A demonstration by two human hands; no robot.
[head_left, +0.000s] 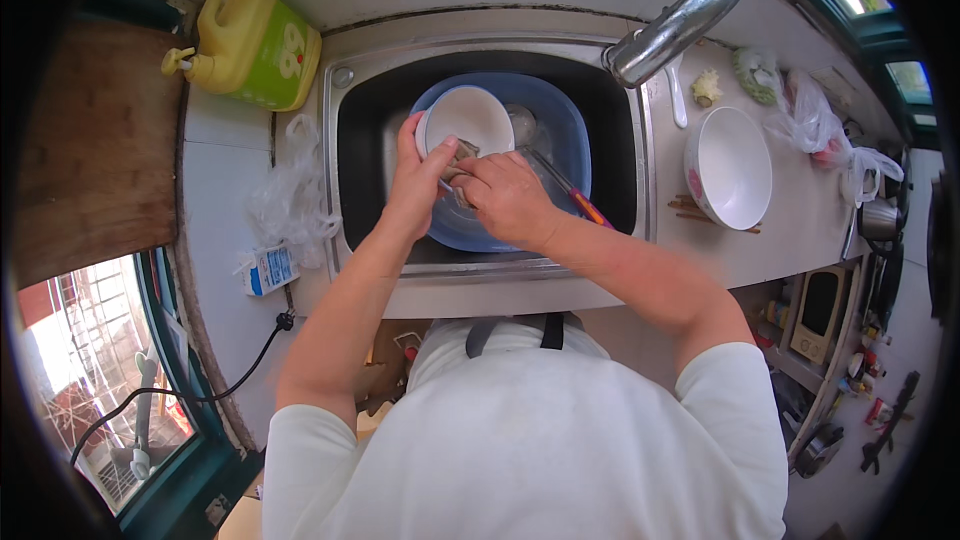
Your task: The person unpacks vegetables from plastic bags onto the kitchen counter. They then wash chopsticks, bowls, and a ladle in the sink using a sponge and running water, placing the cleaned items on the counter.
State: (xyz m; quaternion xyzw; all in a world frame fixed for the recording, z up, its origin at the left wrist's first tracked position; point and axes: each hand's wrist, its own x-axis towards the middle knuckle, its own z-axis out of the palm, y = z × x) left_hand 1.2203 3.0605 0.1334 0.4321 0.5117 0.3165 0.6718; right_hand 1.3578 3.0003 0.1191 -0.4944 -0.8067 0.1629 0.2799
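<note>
A white bowl [472, 120] is tilted over a blue plastic basin [574, 135], which stands in the dark kitchen sink [367, 120]. My left hand [413, 184] grips the bowl at its left rim, thumb over the edge. Against the bowl's near rim my right hand [506, 199] holds a crumpled greyish cloth [463, 156], partly hidden by its fingers. In the basin, right of the bowl, lies a roundish, pale item [520, 124] that I cannot make out. A utensil with a purple and orange handle [589, 206] leans across the basin's right rim.
A chrome faucet [667, 34] rises at the sink's back right corner. Right of the sink, a large white bowl [731, 169] rests on chopsticks [686, 208], near a white spoon [676, 94] and plastic bags [810, 116]. Leftward are a yellow detergent jug [240, 45], a clear bag [292, 195] and a small carton [268, 270].
</note>
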